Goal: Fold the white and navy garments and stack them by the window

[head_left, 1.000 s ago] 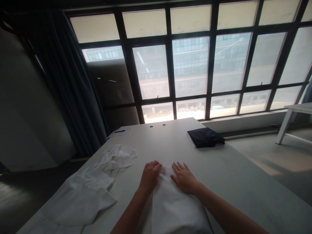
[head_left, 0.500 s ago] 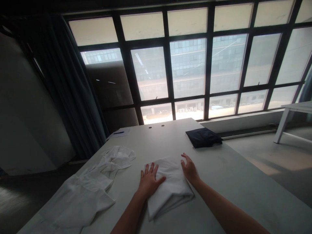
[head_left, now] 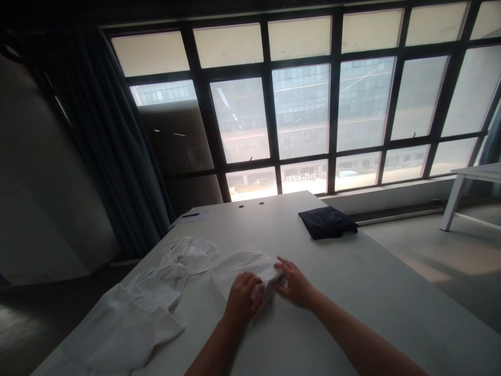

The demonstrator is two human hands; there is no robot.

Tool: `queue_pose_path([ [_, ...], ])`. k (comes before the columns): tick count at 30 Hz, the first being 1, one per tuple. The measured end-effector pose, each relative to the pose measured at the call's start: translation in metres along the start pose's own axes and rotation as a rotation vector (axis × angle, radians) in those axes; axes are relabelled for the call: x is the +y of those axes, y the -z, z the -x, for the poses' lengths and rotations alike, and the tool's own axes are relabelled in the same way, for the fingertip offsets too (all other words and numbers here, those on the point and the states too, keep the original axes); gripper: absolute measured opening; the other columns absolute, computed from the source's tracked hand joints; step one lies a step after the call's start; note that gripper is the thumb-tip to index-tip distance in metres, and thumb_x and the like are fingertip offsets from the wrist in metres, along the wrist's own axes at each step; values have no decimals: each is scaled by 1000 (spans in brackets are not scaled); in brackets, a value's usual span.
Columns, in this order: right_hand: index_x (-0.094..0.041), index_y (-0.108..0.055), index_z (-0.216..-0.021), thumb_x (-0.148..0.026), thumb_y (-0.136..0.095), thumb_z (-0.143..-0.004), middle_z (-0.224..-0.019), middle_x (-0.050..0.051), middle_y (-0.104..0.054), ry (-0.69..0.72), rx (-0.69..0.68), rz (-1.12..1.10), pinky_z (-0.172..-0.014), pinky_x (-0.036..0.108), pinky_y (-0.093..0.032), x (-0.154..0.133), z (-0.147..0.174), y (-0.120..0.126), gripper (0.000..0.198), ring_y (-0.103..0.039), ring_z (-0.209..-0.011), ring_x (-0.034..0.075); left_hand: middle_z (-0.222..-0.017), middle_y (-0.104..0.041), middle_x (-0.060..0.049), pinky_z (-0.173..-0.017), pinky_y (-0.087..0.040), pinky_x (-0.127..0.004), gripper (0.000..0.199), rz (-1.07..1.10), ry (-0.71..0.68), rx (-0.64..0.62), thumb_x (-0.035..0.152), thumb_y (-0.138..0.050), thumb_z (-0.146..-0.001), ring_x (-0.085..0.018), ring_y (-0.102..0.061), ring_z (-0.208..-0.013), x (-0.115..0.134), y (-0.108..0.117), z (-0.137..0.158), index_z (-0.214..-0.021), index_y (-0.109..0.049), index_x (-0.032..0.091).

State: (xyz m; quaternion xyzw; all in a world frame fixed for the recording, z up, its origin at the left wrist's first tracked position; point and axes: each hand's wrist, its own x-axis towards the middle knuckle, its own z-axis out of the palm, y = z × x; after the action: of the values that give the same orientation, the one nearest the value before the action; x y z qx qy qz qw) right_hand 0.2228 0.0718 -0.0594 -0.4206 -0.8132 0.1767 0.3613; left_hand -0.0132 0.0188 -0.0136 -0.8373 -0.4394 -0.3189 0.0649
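A folded white garment [head_left: 243, 261] lies on the white table [head_left: 352, 308] in front of me, turned at an angle. My left hand [head_left: 243, 297] grips its near edge, fingers curled over the cloth. At its right corner, my right hand [head_left: 293, 284] pinches the cloth between thumb and fingers. My palms partly hide the near side of the garment. Left of it, loose white clothing [head_left: 129, 324] is spread along the table's left edge, with a crumpled white piece [head_left: 190, 253] at its far end.
A folded dark navy garment [head_left: 327, 222] rests near the table's right edge. At the far left corner lie a sheet of paper [head_left: 203, 213] and a blue pen [head_left: 191, 215]. Two round holes pierce the far end. Another white table [head_left: 456, 201] stands at the right.
The white garment has turned, its far side shifting left. My left hand has gone from lying flat to curled at the near edge; my right hand has moved in and taken the right corner.
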Motion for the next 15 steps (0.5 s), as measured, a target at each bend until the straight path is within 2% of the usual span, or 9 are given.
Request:
queue_pose_path([
  [2, -18, -56, -136, -38, -69, -80, -152, 16, -48, -42, 1, 57, -117, 45, -34, 1, -2, -4, 61, -45, -139, 30, -89, -62, -5, -80, -47, -36, 15, -10, -160, -76, 29, -49, -96, -22, -57, -85, 22, -4, -3, -90, -60, 22],
  [4, -17, -56, -137, -35, -66, -81, -150, 16, -50, -68, -13, 100, -116, 44, -34, 3, -3, -5, 59, -46, -138, 30, -93, -62, -6, -79, -47, -38, 8, -72, -184, -111, 28, -55, -92, -23, -56, -87, 39, -10, -5, -91, -61, 22],
  [6, -17, -55, -138, -34, -63, -83, -149, 15, -52, -85, -28, 137, -116, 43, -34, 2, -4, -5, 58, -47, -137, 29, -98, -61, -7, -81, -46, -39, 7, -153, -129, -113, 22, -58, -88, -24, -55, -91, 50, -17, -6, -94, -61, 22],
  [8, -17, -54, -139, -38, -63, -84, -148, 15, -53, -107, -37, 170, -117, 43, -33, 0, -5, -4, 60, -47, -137, 29, -101, -60, -6, -84, -46, -39, 15, -214, -72, -119, 13, -57, -85, -25, -54, -94, 54, -22, -6, -96, -61, 22],
  [12, -14, -52, -142, -49, -61, -84, -146, 17, -55, -200, -31, 215, -118, 44, -30, -8, -6, -12, 68, -47, -137, 31, -110, -59, -6, -88, -44, -37, 35, -264, 67, -156, 5, -54, -85, -24, -53, -101, 46, -20, -4, -114, -60, 24],
  [15, -13, -50, -144, -46, -60, -83, -148, 18, -52, -313, 0, 227, -121, 45, -23, -15, -7, -25, 70, -43, -141, 31, -114, -60, -6, -87, -44, -35, 45, -298, 167, -197, 5, -50, -88, -23, -55, -102, 40, -18, -2, -129, -55, 24],
])
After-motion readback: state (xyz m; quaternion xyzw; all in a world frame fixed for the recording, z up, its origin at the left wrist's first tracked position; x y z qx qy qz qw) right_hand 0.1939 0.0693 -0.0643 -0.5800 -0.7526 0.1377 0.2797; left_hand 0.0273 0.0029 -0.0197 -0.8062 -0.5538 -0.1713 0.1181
